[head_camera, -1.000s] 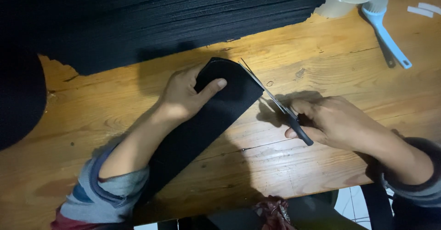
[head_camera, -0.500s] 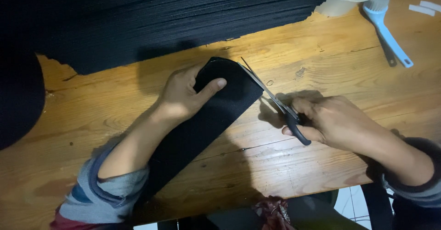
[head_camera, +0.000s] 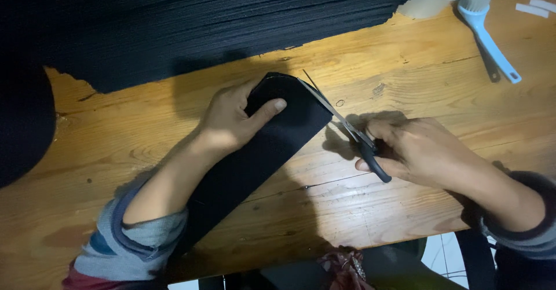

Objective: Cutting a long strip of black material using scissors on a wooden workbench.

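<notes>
Head view: the left hand [head_camera: 234, 119] presses flat on the black strip [head_camera: 255, 157] lying on the wooden surface [head_camera: 394, 76]. Right of the strip, the right hand [head_camera: 420, 151] grips scissors [head_camera: 347, 131], trimming the strip's rounded end; steady guidance seems needed.

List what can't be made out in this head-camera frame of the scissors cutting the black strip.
- Scissors finger loops: covered by the right hand.
- Black strip lower end: under the left hand and forearm, then lost in shadow.
- Black stack: cut off by the top edge.
- Blue-handled tool head: cut off at the top.
</notes>
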